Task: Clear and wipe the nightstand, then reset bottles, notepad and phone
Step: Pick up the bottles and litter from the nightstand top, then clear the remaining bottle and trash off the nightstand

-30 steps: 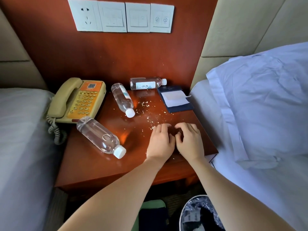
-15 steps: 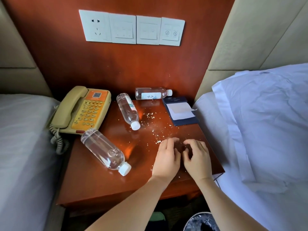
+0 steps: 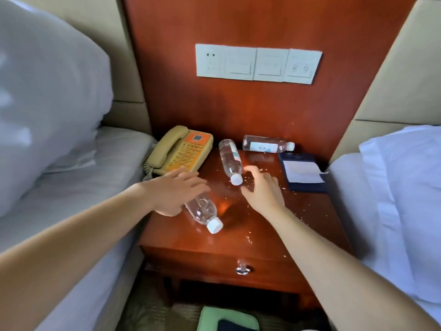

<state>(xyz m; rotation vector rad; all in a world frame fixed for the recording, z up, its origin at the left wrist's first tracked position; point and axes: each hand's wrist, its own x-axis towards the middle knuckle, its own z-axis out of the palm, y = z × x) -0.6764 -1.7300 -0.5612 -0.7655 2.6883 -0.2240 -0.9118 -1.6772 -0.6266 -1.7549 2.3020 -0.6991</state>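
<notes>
Left hand (image 3: 176, 189): fingers straight over near bottle (image 3: 202, 211), no grip.
Right hand (image 3: 262, 189): fingers apart, empty, beside middle bottle (image 3: 230, 161).
Risk: I could nudge either bottle into rolling off nightstand (image 3: 238, 240).

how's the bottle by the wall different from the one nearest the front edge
The back bottle lies along the wall, cap pointing right; the front bottle lies diagonally, cap toward the front edge. The back bottle shows a white label; the front bottle shows none. The left hand is over the front bottle's base; no hand is near the back bottle. Both are clear, white-capped and on their sides on the nightstand.
</notes>
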